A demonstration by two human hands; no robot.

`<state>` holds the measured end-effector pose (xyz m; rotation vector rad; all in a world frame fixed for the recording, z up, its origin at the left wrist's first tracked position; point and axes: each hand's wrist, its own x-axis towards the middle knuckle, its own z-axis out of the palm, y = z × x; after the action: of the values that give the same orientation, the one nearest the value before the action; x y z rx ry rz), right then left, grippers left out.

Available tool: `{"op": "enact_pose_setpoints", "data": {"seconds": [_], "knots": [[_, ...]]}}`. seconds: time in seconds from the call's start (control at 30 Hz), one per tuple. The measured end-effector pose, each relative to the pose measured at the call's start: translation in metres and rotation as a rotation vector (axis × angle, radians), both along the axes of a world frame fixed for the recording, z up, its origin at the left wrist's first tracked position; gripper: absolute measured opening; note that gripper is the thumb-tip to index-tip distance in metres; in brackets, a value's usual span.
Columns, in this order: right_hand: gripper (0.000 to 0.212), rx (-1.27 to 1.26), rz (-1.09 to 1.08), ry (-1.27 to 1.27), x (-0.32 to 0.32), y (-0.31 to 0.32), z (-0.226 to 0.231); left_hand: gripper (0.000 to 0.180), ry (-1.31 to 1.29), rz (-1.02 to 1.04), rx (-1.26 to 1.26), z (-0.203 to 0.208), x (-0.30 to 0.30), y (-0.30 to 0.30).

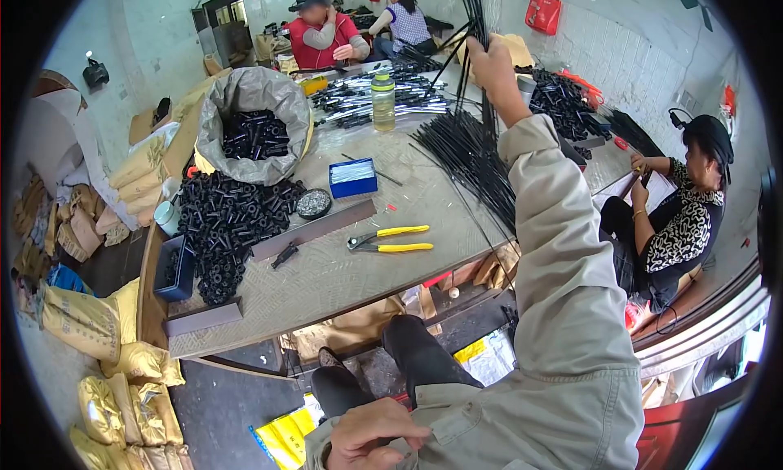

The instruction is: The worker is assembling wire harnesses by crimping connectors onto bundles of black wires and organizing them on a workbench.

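My right hand [492, 62] is raised over the far side of the table, closed round a bundle of thin black rods [473, 13] held upright. Below it, more black rods [465, 148] lie in a loose heap. Near my lap, my left hand [377, 428] rests against my jacket with thumb and fingers apart, holding nothing visible. Yellow-handled pliers [390, 240] lie on the table [326, 299] in front of me. Left of them are a single black part [284, 255], a blue box [352, 177] of thin pale sticks and a round black dish [314, 203] of small bits.
A heap of black tubular parts [220, 217] covers the table's left, beside an open grey sack [216, 103] of similar parts. A bottle [382, 99] stands by shiny metal rods [334, 103]. Co-workers sit at the back and right. Filled yellow bags [102, 409] line the left floor.
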<state>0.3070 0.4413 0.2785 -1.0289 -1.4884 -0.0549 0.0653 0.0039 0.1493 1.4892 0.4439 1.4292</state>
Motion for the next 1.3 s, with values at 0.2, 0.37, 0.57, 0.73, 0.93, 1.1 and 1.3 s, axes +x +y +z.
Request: {"op": "enact_pose_setpoints", "data": {"seconds": [0.2,0.37,0.57,0.73,0.93,1.1,1.3], "knots": [[0.020,0.148,0.163,0.122,-0.047,-0.038,-0.108,0.032,0.195,-0.016,0.024,0.010,0.010,0.001],[0.019,-0.074,0.346,0.013,-0.069,-0.055,-0.117,0.037,0.463,-0.078,-0.069,0.008,0.001,0.004],[0.024,-0.340,0.536,-0.456,-0.127,-0.122,-0.047,0.050,0.127,0.224,-0.174,0.021,0.029,0.089],[0.034,-0.024,0.514,-0.565,-0.161,-0.194,-0.083,0.043,-0.068,0.482,-0.372,0.052,-0.035,0.177],[0.058,-0.708,1.202,-0.183,-0.146,-0.265,-0.157,0.037,-0.422,0.457,-0.319,0.046,-0.077,0.156],[0.041,-1.198,1.685,0.204,-0.159,-0.299,-0.155,0.040,-0.362,0.248,-0.348,0.052,-0.094,0.124],[0.020,-1.087,1.650,0.482,-0.192,-0.291,-0.150,0.041,-0.592,0.150,-0.298,0.029,-0.073,0.109]]}}
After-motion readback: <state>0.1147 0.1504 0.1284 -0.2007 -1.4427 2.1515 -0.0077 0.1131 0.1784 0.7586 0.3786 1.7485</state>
